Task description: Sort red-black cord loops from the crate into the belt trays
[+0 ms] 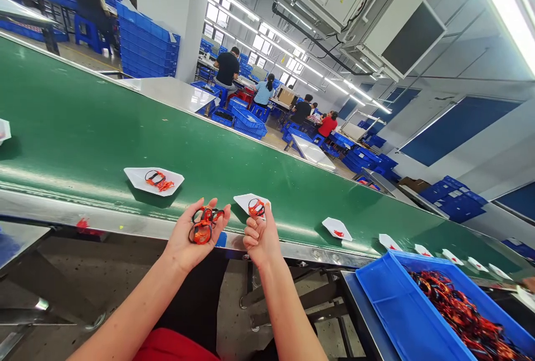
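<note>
My left hand [188,233], palm up with its fingers curled, cradles several small coils of black and orange-red wire [203,226]. Just right of it, my right hand [262,233] is closed, with one such wire coil [256,208] at its thumb and fingertips. That coil is over a white boat-shaped tray [243,201] on the green conveyor belt [209,149]; whether it touches the tray I cannot tell. Left of my hands, another white tray [136,178] carries a wire coil [159,180].
More white trays [336,228] with red pieces line the belt to the right. A blue bin [384,294] heaped with wire coils [455,305] stands at the near right. The belt's metal edge [317,252] runs below my hands. Across it are people at benches and stacked blue crates [146,43].
</note>
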`<state>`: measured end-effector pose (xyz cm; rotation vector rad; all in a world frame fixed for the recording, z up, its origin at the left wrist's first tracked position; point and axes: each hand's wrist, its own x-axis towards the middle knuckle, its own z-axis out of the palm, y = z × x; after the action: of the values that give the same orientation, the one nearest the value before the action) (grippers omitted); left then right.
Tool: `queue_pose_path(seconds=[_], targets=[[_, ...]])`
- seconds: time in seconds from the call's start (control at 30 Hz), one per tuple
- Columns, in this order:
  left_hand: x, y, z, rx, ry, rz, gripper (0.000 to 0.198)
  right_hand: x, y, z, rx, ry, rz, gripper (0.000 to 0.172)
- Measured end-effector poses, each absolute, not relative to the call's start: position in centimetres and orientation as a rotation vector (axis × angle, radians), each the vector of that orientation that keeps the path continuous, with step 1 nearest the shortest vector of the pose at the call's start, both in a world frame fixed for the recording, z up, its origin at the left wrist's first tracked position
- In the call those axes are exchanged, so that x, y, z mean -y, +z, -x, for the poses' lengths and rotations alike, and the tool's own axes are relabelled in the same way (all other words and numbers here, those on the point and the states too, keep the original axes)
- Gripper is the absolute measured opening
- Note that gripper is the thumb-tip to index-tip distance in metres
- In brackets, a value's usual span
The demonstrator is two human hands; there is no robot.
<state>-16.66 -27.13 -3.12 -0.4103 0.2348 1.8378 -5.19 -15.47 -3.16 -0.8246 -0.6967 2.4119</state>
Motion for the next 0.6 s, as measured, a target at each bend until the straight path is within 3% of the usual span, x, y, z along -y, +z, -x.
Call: queue_pose_path(seconds=[0.2,0.37,0.47,0.6], targets=[[27.4,-3.7,15.9,-0.417,1.725,0.189,0.012,17.4,-2.9,5.2,0.94,2.324,0.832,0.047],[27.8,-4.3,14.2,-0.822,1.766,-0.128,0.029,18.5,-2.7,5.2,1.311,2.054,0.894,0.046],[27.9,-4.9,13.7,-0.909,1.754,-0.25,0.03,18.9,-2.9,5.2,1.472,1.903,0.897,0.044],[27.7,-5.4,13.7,-0.896,1.751,-0.255,0.027,19.4,-3.0,5.0,1.382,2.017,0.859,0.045]])
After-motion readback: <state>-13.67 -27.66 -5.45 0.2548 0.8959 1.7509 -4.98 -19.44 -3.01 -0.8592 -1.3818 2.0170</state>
